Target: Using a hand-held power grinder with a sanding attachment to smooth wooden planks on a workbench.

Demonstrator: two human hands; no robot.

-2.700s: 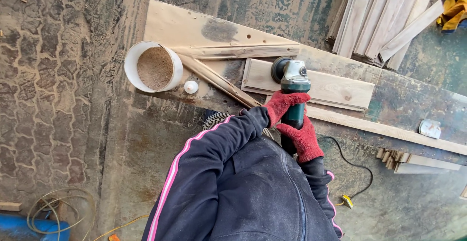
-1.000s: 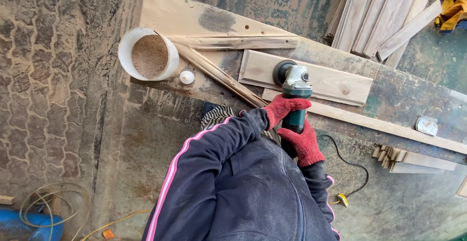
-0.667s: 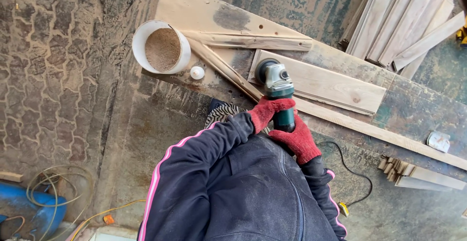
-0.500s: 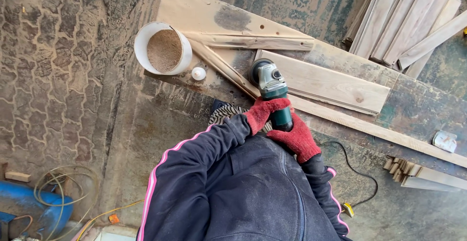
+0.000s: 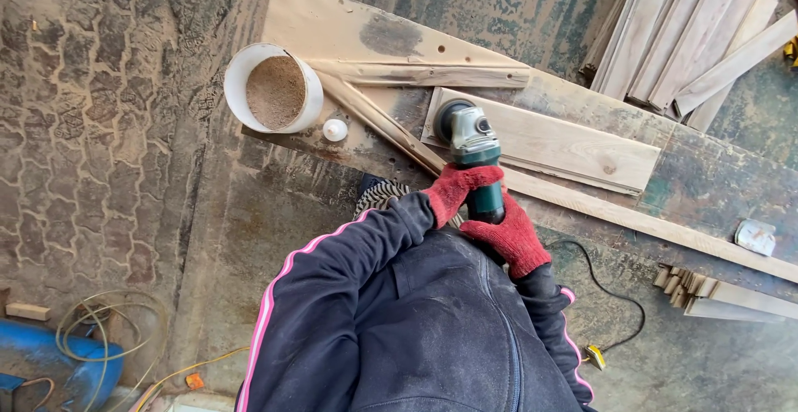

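1. Under both hands, the bench (image 5: pixel 706 179) runs off past the right hand.
2. Just beyond the left hand (image 5: pixel 453 189), the board (image 5: pixel 565 142) lies flat; stiff, likely steady.
3. Left of that hand sits a bucket (image 5: pixel 274 88) of sawdust.
4. Both gloves, left and right hand (image 5: pixel 509 233), are clamped round the grinder (image 5: pixel 474 150), its disc on the board's near end; probably heavy and jumpy, so grip the body.

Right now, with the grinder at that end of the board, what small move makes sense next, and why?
Probably slide the grinder rightward along the board. Both gloved hands, left and right, grip its body, and its disc sits at the board's left end, so most of the pale face lies to the right.
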